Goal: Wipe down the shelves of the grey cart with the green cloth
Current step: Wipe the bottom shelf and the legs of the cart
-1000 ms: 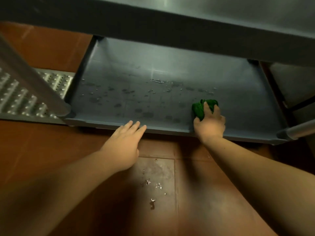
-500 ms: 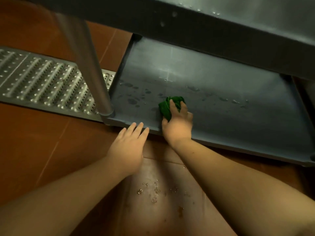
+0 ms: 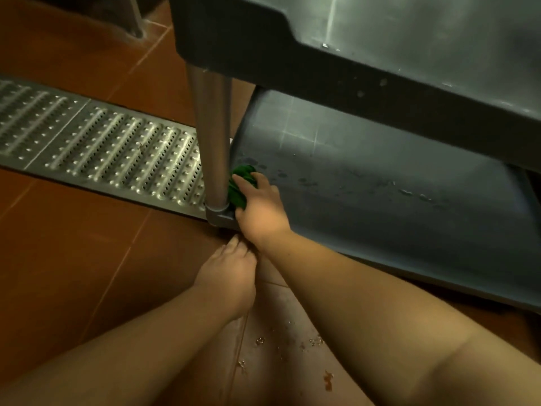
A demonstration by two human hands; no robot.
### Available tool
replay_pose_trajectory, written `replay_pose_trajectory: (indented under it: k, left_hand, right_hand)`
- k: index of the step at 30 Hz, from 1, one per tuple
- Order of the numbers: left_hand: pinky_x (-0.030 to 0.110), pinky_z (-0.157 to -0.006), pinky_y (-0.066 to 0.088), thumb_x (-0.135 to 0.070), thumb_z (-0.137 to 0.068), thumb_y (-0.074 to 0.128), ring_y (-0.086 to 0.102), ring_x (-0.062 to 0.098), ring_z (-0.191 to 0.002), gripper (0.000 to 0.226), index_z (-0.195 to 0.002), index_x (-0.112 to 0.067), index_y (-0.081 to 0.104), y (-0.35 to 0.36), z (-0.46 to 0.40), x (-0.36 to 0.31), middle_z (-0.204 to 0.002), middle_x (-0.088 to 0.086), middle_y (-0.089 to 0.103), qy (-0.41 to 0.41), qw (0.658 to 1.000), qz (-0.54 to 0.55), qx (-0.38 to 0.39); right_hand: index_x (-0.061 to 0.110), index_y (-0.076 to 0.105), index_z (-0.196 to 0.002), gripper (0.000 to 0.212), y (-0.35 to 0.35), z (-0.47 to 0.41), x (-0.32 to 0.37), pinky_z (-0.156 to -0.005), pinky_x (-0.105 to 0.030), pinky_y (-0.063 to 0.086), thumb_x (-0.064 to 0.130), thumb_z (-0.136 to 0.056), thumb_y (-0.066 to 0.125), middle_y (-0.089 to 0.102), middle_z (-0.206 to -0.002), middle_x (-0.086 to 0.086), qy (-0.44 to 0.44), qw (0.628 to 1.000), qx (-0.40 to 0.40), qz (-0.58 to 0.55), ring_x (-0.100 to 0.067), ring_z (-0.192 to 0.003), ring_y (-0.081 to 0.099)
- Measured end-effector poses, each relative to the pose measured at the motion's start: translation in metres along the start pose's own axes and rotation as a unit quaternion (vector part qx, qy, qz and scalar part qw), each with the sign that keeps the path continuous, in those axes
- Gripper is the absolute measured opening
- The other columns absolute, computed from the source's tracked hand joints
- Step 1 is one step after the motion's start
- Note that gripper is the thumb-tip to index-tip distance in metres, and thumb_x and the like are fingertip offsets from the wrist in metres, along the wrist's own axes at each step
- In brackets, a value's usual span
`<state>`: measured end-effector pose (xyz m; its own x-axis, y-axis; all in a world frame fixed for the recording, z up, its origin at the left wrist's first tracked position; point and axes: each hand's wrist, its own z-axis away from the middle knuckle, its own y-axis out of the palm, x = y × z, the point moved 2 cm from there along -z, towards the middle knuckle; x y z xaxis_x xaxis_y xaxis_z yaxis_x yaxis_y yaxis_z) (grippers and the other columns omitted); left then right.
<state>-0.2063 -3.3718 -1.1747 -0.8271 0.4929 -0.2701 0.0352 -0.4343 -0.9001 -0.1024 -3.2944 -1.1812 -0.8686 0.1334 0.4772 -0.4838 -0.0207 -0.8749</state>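
Your right hand (image 3: pixel 261 208) has swept the green cloth (image 3: pixel 240 186) leftward along the bottom shelf (image 3: pixel 380 200) in the last second; it now sits bunched in the front-left corner, touching the metal post (image 3: pixel 212 148), fingers curled over it. That near strip looks covered, but droplets remain further back. Your left hand (image 3: pixel 227 278) has dropped off the shelf edge, loosely curled, holding nothing. Wet red tile floor (image 3: pixel 73 259), metal drain grate (image 3: pixel 102 148) beside the cart, upper shelf (image 3: pixel 409 39) overhead.
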Motion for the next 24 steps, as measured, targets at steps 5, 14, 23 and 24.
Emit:
replay_pose_trajectory:
  k: [5, 14, 23, 24]
  left_hand:
    - [0.031, -0.12, 0.011, -0.028, -0.091, 0.049, 0.005, 0.02, -0.149, 0.062, -0.148, -0.013, 0.03, -0.001, -0.008, -0.027, -0.157, 0.006, 0.025, 0.033, 0.999, -0.026, 0.008]
    - [0.035, -0.122, 0.007, -0.022, -0.096, 0.04, -0.004, 0.018, -0.15, 0.072, -0.155, -0.015, -0.001, -0.006, -0.029, -0.129, -0.163, 0.004, -0.003, 0.081, 0.995, -0.053, 0.013]
    - [0.035, -0.122, 0.008, -0.023, -0.093, 0.044, 0.002, 0.02, -0.15, 0.077, -0.155, -0.015, -0.001, 0.019, -0.085, -0.269, -0.163, 0.005, 0.002, 0.124, 0.991, -0.048, -0.01]
    - [0.035, -0.122, 0.008, -0.023, -0.093, 0.044, 0.002, 0.02, -0.15, 0.077, -0.155, -0.015, -0.001, 0.024, -0.091, -0.285, -0.163, 0.005, 0.002, 0.129, 0.991, -0.045, -0.006]
  right_hand:
    - [0.039, 0.029, -0.152, 0.07, -0.01, 0.015, -0.029, -0.101, -0.044, 0.047, 0.017, -0.092, 0.057, 0.023, -0.16, -0.003, 0.007, 0.999, -0.016, 0.048, -0.033, -0.132, 0.034]
    - [0.039, 0.028, -0.153, 0.072, -0.091, 0.07, -0.185, -0.102, -0.044, 0.045, 0.017, -0.091, 0.057, 0.023, -0.158, -0.003, 0.091, 0.99, -0.021, 0.105, -0.035, -0.129, 0.037]
    - [0.033, 0.031, -0.153, 0.072, -0.196, 0.168, -0.387, -0.103, -0.042, 0.043, 0.02, -0.089, 0.061, 0.027, -0.156, -0.004, 0.247, 0.958, -0.077, 0.124, -0.037, -0.124, 0.041]
    - [0.032, 0.03, -0.153, 0.071, -0.209, 0.185, -0.411, -0.103, -0.042, 0.042, 0.021, -0.09, 0.06, 0.027, -0.156, -0.006, 0.273, 0.949, -0.086, 0.131, -0.038, -0.124, 0.041]
